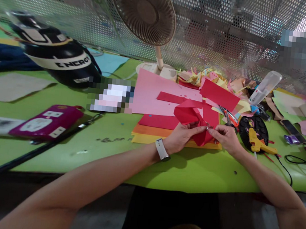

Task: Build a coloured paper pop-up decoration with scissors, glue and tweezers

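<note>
A folded red paper piece (187, 112) is raised over the stack of coloured sheets in the head view. My left hand (182, 135), with a watch at the wrist, is closed on its lower part. My right hand (227, 138) pinches at the paper's right side, its fingertips close to my left thumb. Something small and shiny shows between the fingertips, too small to name. Under and behind my hands lie a pink sheet (150, 92), a red strip (168, 97), and orange (151, 130) and yellow (142, 139) sheets.
Scissors (227, 118), a black palette (245, 133) and a yellow glue gun (258, 143) lie to the right. Behind stand a fan (159, 57), paper scraps (211, 78) and a clear bottle (265, 88). Left are a black flask (63, 59) and a purple power strip (48, 121).
</note>
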A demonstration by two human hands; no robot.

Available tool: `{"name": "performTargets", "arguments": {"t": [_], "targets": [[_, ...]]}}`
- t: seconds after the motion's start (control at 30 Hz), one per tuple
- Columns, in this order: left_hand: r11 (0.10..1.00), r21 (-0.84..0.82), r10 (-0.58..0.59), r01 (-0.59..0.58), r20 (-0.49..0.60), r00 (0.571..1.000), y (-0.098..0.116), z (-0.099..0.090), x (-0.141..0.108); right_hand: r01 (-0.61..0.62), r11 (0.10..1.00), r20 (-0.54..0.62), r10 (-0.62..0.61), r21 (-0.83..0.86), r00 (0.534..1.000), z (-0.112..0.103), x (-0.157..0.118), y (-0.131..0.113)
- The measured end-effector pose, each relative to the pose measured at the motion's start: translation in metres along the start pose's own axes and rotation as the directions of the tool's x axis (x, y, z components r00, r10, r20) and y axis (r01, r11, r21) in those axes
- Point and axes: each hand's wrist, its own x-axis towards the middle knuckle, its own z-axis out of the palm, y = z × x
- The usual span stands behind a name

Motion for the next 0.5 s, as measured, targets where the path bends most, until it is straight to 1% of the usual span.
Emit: {"name": "performTargets", "arguments": {"t": [0.2,0.5], "targets": [[1.000,-0.002,0.003,-0.003,-0.022,1.000,-0.0025,-0.0012,0.0018,0.032,0.999,0.002,-0.032,-0.024,0.999,0.0004,-0.0008,-0.0015],[1.000,-0.010,0.013,-0.013,-0.025,1.000,-0.0037,-0.0020,0.0021,0.061,0.998,-0.008,-0.061,-0.036,0.998,0.0016,-0.0015,-0.0004]]}}
